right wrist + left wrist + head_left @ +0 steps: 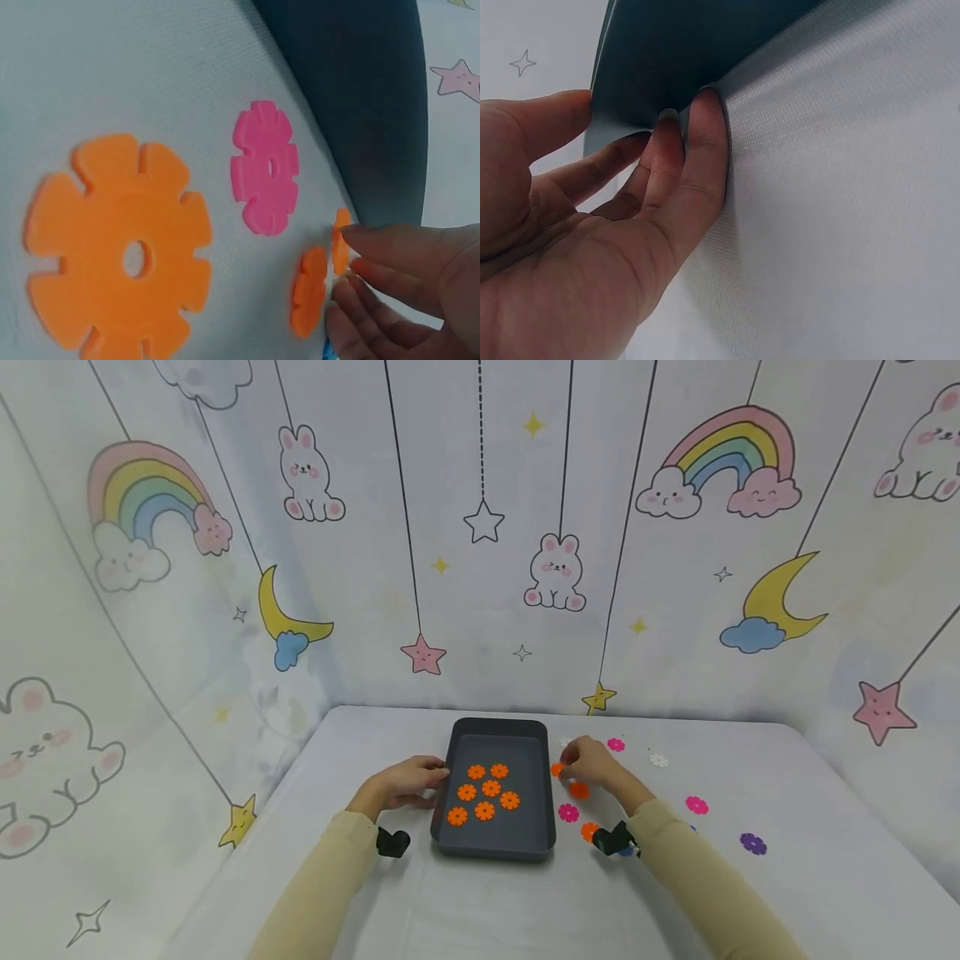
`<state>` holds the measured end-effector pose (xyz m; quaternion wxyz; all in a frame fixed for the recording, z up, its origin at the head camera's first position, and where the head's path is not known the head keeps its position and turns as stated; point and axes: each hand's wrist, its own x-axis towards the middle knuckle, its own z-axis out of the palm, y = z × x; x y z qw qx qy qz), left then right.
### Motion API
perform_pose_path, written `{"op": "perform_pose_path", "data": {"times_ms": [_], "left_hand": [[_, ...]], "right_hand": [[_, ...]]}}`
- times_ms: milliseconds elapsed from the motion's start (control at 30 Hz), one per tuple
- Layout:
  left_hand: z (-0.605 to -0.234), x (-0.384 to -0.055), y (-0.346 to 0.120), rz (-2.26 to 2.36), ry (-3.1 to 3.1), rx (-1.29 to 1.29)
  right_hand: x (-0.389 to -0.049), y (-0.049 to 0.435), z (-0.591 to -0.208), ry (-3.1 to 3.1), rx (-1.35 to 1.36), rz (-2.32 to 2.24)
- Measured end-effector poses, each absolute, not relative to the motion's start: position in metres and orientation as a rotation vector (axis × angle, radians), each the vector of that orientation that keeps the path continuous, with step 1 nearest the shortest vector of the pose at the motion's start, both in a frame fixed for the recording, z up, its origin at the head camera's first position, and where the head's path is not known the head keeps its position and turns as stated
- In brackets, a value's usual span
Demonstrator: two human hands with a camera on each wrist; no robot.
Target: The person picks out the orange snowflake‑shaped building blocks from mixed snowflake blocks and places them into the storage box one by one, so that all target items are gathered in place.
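Observation:
A dark grey rectangular tray [496, 846] holds several orange notched flower-shaped discs [484, 811]. At its left side, my left hand [408, 779] grips the tray; in the left wrist view the thumb is at the rim and the fingertips rest against the outer wall [675, 52]. Beside the tray's right wall, my right hand [595, 762] pinches an orange flower disc [341, 241] between thumb and finger, near the table surface. Another orange disc [309, 292] lies just by those fingers. A pink disc [265, 168] and a larger-looking orange disc [120, 251] lie closer to the right wrist camera.
On the white table [510, 910], more flower discs lie right of the tray: a purple one [753, 843], pink ones [697, 805] and white ones [658, 760]. A blue disc [626, 851] is partly hidden by the right wrist camera. A patterned curtain [480, 610] hangs behind the table.

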<state>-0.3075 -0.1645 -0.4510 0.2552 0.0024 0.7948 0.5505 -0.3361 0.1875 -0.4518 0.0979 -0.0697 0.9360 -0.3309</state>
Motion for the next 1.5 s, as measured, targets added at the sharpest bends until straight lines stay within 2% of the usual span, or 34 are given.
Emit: {"op": "perform_pose_path", "data": {"times_ms": [700,1000,1500], "left_hand": [[-0.453,-0.309,-0.165,1.494,2.160,0.022],[-0.453,-0.309,-0.165,1.499,2.154,0.024],[-0.453,-0.309,-0.165,1.517,2.143,0.004]], "right_hand": [[-0.332,0.189,-0.453,2.757,-0.154,-1.131],[-0.330,0.205,-0.457,2.663,-0.116,-1.274],[-0.314,0.198,-0.431,2.521,-0.254,-1.488]]}}
